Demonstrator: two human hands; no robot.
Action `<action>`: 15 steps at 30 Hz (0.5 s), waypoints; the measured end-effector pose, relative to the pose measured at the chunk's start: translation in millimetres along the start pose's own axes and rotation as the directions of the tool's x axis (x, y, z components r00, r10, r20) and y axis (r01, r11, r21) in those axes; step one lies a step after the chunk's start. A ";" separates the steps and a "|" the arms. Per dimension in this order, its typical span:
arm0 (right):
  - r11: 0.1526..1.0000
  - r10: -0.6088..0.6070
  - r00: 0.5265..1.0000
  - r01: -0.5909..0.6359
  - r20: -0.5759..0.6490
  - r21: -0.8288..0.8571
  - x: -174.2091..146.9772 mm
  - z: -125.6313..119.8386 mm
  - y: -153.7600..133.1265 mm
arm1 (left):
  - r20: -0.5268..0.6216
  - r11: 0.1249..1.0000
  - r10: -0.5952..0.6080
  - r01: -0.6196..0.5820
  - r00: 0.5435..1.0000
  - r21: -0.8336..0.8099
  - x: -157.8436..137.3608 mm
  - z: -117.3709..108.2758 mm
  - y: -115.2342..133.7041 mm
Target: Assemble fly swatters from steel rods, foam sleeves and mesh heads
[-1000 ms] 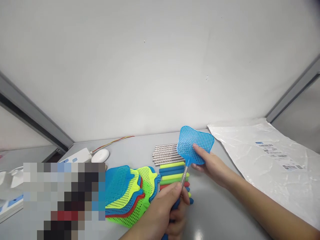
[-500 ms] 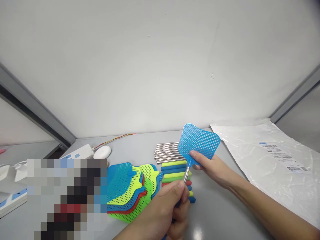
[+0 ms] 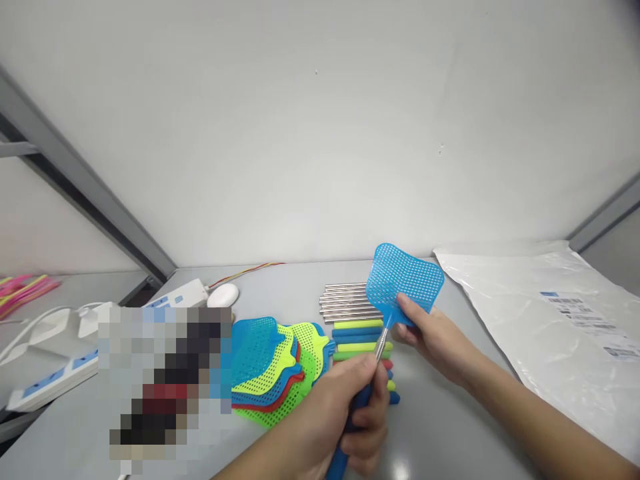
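Note:
A blue fly swatter [image 3: 405, 277] with a perforated head, a short metal shaft and a blue handle is held between both hands, its head up and tilted right. My left hand [image 3: 353, 413] is wrapped round the handle. My right hand [image 3: 425, 330] pinches the base of the head, thumb on the front face. Behind and below them lie colored handles [image 3: 357, 337] in a row, partly hidden by my hands. Just beyond these is a row of metal rods [image 3: 347, 303]. Loose swatter heads [image 3: 255, 347] in blue, yellow, red and green overlap in a pile to the left.
A white plastic mailing bag [image 3: 500, 293] with printed labels covers the right side of the grey table. At left are white power strips [image 3: 60, 380], a round white object [image 3: 223, 295] and a pixelated patch. A wall panel [image 3: 320, 133] stands behind.
The view has shifted a little left, so things sit farther right. Both hands keep hold of the fly swatter, and more of its blue handle shows below my left hand.

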State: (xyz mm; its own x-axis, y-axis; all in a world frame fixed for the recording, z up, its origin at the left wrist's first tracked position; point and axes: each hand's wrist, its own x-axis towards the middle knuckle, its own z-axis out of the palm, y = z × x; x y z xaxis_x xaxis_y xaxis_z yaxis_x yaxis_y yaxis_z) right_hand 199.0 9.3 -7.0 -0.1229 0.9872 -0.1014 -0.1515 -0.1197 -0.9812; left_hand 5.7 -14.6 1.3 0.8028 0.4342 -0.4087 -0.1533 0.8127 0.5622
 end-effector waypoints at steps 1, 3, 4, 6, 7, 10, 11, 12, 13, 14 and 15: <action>1.000 -0.018 0.999 0.019 0.046 -0.022 -0.3 0.1 2.0 | 0.012 1.000 0.024 -0.024 1.000 -0.006 0.6 -0.8 -0.5; 0.994 -0.064 0.986 0.077 0.155 -0.081 -2.3 2.3 4.8 | 0.020 0.995 0.100 -0.100 0.995 -0.012 1.3 -1.3 -1.3; 0.990 -0.080 0.974 0.103 0.211 -0.099 -4.1 4.7 5.5 | 0.017 0.988 0.151 -0.151 0.988 -0.014 1.6 -0.9 -1.5; 0.991 -0.075 0.942 0.108 0.326 -0.083 -9.4 11.5 6.4 | 0.011 0.960 0.279 -0.278 0.960 -0.022 2.0 0.6 -1.8; 0.995 -0.058 0.921 0.086 0.386 -0.055 -12.7 15.5 6.9 | 0.007 0.939 0.342 -0.342 0.940 -0.029 2.2 1.6 -1.9; 0.998 -0.062 0.898 0.059 0.436 0.021 -23.3 25.7 9.6 | -0.006 0.869 0.493 -0.492 0.870 -0.049 2.3 4.8 -1.1; 0.996 -0.083 0.910 0.091 0.406 0.000 -26.5 28.0 10.8 | -0.018 0.849 0.526 -0.526 0.850 -0.050 2.1 5.8 -0.5; 0.990 -0.107 0.924 0.135 0.368 -0.051 -29.5 29.9 12.1 | -0.035 0.831 0.553 -0.554 0.833 -0.047 1.6 6.6 0.3; 0.976 -0.126 0.935 0.176 0.332 -0.126 -32.0 31.6 13.5 | -0.058 0.817 0.572 -0.575 0.818 -0.038 1.1 7.1 1.0; 0.954 -0.136 0.940 0.209 0.312 -0.214 -34.2 33.4 15.1 | -0.088 0.810 0.583 -0.587 0.808 -0.018 0.6 7.2 1.7; 0.924 -0.140 0.941 0.235 0.307 -0.300 -35.9 35.4 16.9 | -0.120 0.808 0.586 -0.589 0.801 0.011 0.1 7.0 2.0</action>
State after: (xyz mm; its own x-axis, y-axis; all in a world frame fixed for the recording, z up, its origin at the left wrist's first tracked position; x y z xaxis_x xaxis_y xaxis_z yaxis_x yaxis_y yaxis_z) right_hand 166.2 -31.9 -14.1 -0.3957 0.9137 0.0921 0.1253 0.1531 -0.9802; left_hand 9.6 -15.6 7.4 0.4844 0.8708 -0.0843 -0.5903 0.3965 0.7031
